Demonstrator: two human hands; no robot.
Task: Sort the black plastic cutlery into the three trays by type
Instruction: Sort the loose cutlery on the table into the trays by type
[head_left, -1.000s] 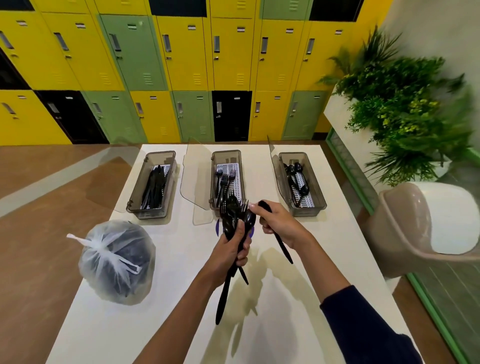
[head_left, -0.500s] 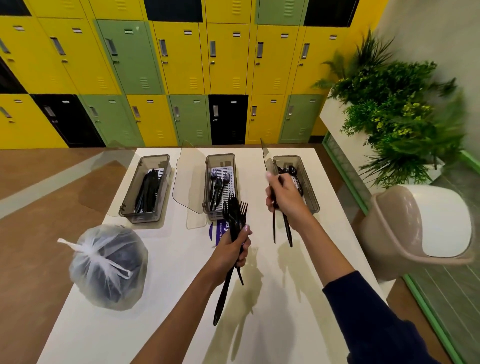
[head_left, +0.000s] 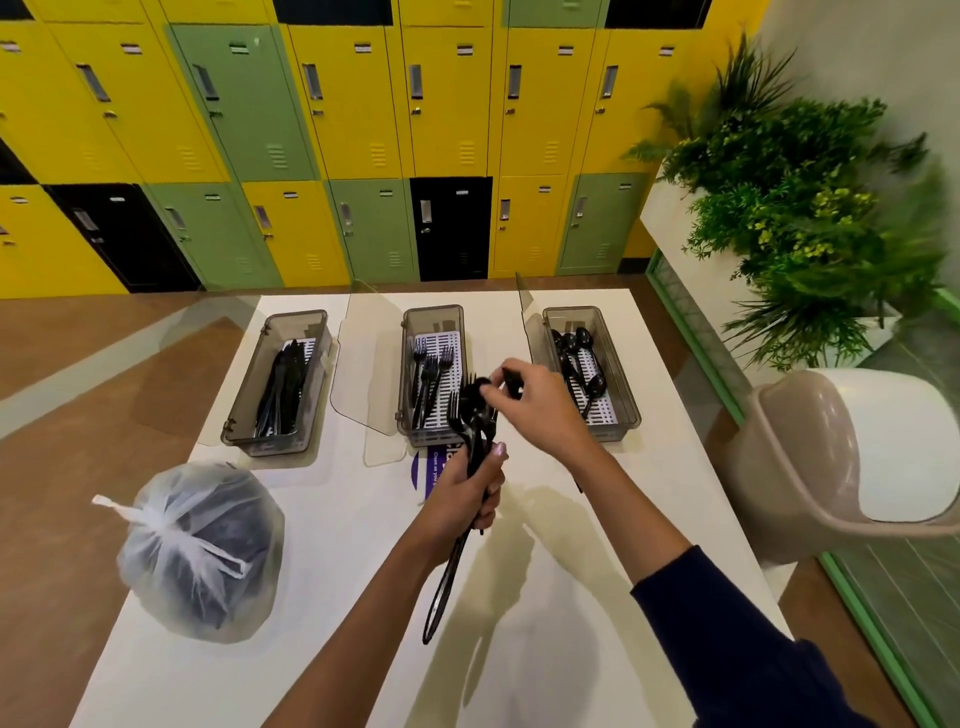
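Left hand grips the mixed cutlery bundle upright for picking, right hand pinching 1 piece at its top, type unclear; knife tray at 10 o'clock, fork tray at 12, spoon tray at 2.

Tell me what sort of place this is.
Likely a communal locker area, maybe a workplace or school: wall of lockers, table with cutlery trays, indoor plants.
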